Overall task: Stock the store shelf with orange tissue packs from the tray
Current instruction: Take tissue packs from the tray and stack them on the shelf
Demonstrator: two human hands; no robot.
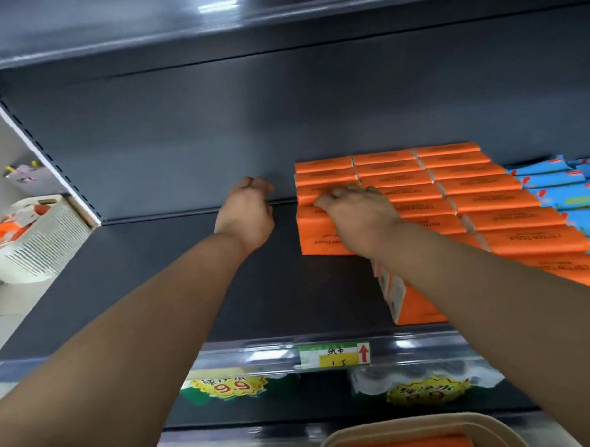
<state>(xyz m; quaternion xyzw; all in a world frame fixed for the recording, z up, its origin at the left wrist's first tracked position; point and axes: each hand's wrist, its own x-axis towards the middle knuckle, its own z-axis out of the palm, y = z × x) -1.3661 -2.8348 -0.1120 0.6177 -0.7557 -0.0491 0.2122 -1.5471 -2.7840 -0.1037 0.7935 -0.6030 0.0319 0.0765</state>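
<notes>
Orange tissue packs stand in several rows on the right half of the dark grey shelf. My right hand lies on top of the leftmost front packs, fingers curled over a pack's upper edge. My left hand hovers just left of the stack near the shelf's back wall, fingers loosely curled and holding nothing. A beige tray with an orange pack inside shows at the bottom edge.
Blue packs sit right of the orange ones. A white basket with orange items stands left, beyond the shelf's end. A price tag hangs on the shelf's front rail. Rolled goods fill the shelf below.
</notes>
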